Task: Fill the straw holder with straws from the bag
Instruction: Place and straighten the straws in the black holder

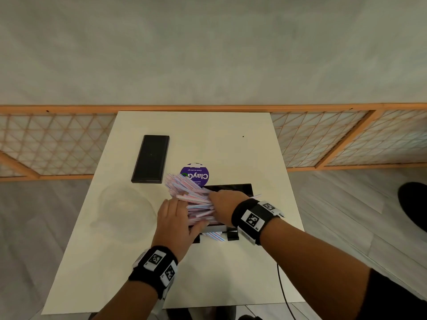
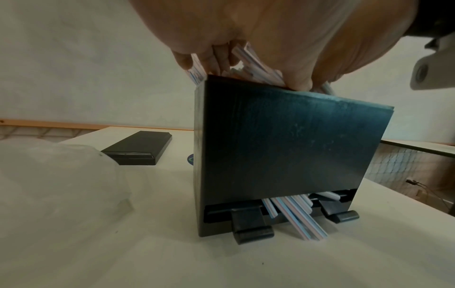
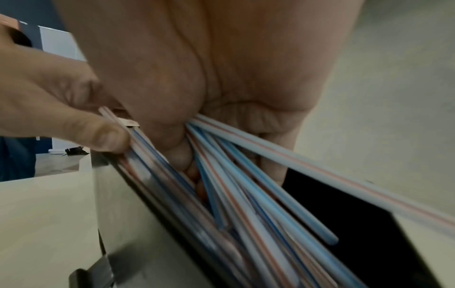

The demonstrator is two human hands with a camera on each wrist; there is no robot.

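Note:
The black straw holder (image 1: 235, 188) stands open-topped on the white table (image 1: 219, 139), mostly hidden behind my hands. A thick bundle of red- and blue-striped straws (image 1: 184, 183) lies slanted across its top, the far ends fanned out to the left. My right hand (image 1: 217, 199) grips the bundle (image 3: 246, 185) from above, over the holder's opening (image 3: 344, 204). At the bundle's left side my left hand (image 1: 178, 204) holds the straws, thumb at the holder's front rim (image 2: 300, 85). A few straws (image 2: 295, 214) poke out of the holder's bottom slot.
The holder's black lid (image 1: 150, 158) lies flat at the back left. A crumpled clear plastic bag (image 1: 124, 204) sits on the table left of my hands. A round purple sticker (image 1: 196, 173) lies behind the straws. A black cable (image 1: 283, 287) hangs off the front right edge.

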